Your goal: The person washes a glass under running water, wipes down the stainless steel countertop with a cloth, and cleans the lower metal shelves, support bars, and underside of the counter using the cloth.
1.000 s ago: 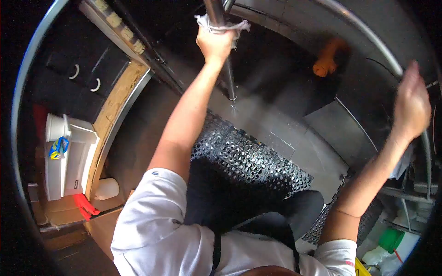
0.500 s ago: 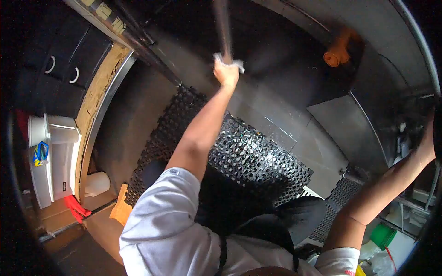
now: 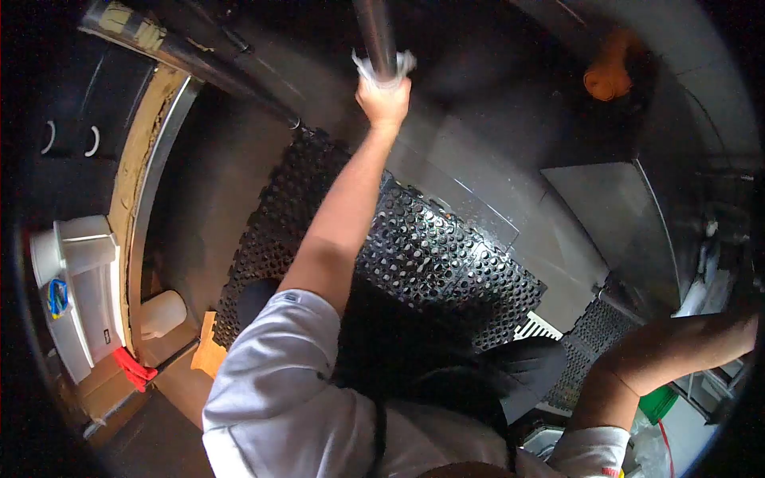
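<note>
My left hand (image 3: 383, 103) is closed around a white cloth (image 3: 402, 65), wrapped about a dark metal pole (image 3: 374, 28) that runs up out of the top of the view. My fingers are mostly hidden behind the cloth and pole. My right forearm (image 3: 677, 346) reaches toward the right edge, where the hand itself is cut off. Below the left hand, a black perforated rubber mat (image 3: 446, 247) lies on the tiled floor.
Another pole (image 3: 199, 68) stands at upper left. A metal panel (image 3: 613, 207) and an orange object (image 3: 607, 80) are at right. On the left are a white bin (image 3: 92, 295), a red cloth (image 3: 134, 368) and a white rounded container (image 3: 163, 313). A white grate (image 3: 538, 327) sits beside the mat.
My left hand and the cloth have moved up and slightly left in the view, along the pole. The right forearm has swung lower, and the camera view has shifted a little.
</note>
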Available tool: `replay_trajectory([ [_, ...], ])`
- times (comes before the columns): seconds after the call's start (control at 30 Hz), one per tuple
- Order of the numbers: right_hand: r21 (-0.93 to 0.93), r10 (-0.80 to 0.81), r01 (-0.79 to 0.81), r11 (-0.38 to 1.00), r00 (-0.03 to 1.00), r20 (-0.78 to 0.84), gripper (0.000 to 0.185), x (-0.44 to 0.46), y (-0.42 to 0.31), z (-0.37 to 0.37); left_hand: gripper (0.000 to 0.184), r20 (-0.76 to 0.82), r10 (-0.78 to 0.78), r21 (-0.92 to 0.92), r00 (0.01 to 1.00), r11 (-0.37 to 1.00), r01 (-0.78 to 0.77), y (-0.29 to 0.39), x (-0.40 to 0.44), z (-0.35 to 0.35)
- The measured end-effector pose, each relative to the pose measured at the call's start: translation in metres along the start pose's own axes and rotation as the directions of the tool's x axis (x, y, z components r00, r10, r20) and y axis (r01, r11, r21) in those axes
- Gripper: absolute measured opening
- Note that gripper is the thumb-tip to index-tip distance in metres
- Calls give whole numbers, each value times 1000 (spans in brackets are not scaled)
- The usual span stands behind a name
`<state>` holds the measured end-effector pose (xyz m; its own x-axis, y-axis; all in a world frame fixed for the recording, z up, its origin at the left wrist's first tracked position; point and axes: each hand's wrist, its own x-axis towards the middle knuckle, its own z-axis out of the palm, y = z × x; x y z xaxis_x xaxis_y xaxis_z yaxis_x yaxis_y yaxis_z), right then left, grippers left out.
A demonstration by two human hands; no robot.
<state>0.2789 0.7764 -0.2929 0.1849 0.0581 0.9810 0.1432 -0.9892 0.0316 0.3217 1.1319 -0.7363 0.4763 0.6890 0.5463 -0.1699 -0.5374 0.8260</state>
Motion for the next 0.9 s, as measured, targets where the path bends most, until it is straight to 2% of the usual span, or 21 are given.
replay_trajectory([
  [0.03, -40, 10, -10, 999, 1000, 1, 69, 0, 1, -1, 42, 15, -258, -20, 966, 966, 258, -32, -31, 11],
  [0.07, -80, 17, -17, 997, 1000, -3, 68, 0, -3, -2, 42, 62, -412, -87, 909, 905, 416, -74, -53, 19],
  [0.1, -68, -17, 18, 998, 1000, 10, 68, 2, 0, -1, 44, 47, -312, 15, 949, 950, 311, -91, -65, 23],
  [0.17, -38, -66, 68, 997, 997, 42, 68, 5, 9, -3, 44, 139, -478, 286, 867, 858, 427, -117, -94, 15],
  [0.2, 42, 9, -8, 999, 999, -40, 70, -5, -4, 1, 46, 155, -540, 340, 828, 816, 468, -109, -91, 7],
  [0.27, -158, 80, -62, 986, 991, 110, 72, 4, -5, -9, 49, 158, -623, 377, 766, 755, 537, -83, -86, -1],
  [0.33, -152, -228, 226, 962, 974, 7, 72, 7, 15, -1, 52, 96, -659, 354, 746, 723, 593, -62, -88, -3],
  [0.37, -115, -278, 276, 954, 961, -2, 72, 9, 22, 3, 54, 34, -664, 348, 747, 708, 614, -61, -89, -5],
  [0.4, -75, -322, 320, 944, 946, -18, 72, 10, 23, 3, 54, -43, -482, 249, 875, 843, 477, -59, -83, 0],
  [0.43, -128, -190, 194, 973, 981, 44, 73, 7, 20, -2, 52, -61, -377, 201, 924, 902, 382, -59, -68, 8],
  [0.47, -208, -207, 202, 957, 978, -2, 73, 5, 20, -1, 50, -82, -270, 150, 959, 948, 280, -36, -45, 11],
  [0.5, -495, 176, -149, 856, 984, 8, 72, 20, 15, 19, 49, 42, -498, -14, 866, 867, 499, 49, -6, -6],
  [0.53, -372, -18, 12, 928, 1000, -14, 69, 12, 12, 7, 48, 21, -340, 118, 940, 935, 335, 56, 9, -12],
  [0.57, -251, -220, 204, 946, 975, -36, 66, 5, 8, -5, 47, 51, -221, -87, 974, 971, 224, 69, 38, -14],
  [0.6, -156, -405, 392, 907, 913, -56, 64, -4, 4, -17, 47, 81, -98, -296, 992, 948, 117, 81, 66, -16],
  [0.67, -156, -279, 270, 950, 960, -36, 62, 4, 18, -3, 46, 46, 156, -356, 987, 925, -130, 192, 132, -47],
  [0.73, -129, -272, 269, 954, 962, -9, 62, 0, 3, -14, 26, -2, 315, -352, 949, 888, -295, 283, 178, -65],
  [0.8, -311, 50, -15, 950, 993, 106, 62, 13, 5, -2, 32, -3, 242, -233, 970, 943, -236, 289, 197, -64],
  [0.83, -425, 209, -124, 897, 965, 159, 62, 20, 6, 5, 33, -63, 272, -267, 960, 922, -279, 285, 193, -60],
  [0.87, -211, -195, 210, 955, 977, 91, 62, 3, 12, -12, 34, -122, 296, -304, 947, 897, -320, 277, 186, -54],
  [0.9, -158, -169, 180, 971, 982, 79, 63, 2, 6, -15, 35, -92, 244, -241, 965, 935, -260, 272, 174, -55],
])
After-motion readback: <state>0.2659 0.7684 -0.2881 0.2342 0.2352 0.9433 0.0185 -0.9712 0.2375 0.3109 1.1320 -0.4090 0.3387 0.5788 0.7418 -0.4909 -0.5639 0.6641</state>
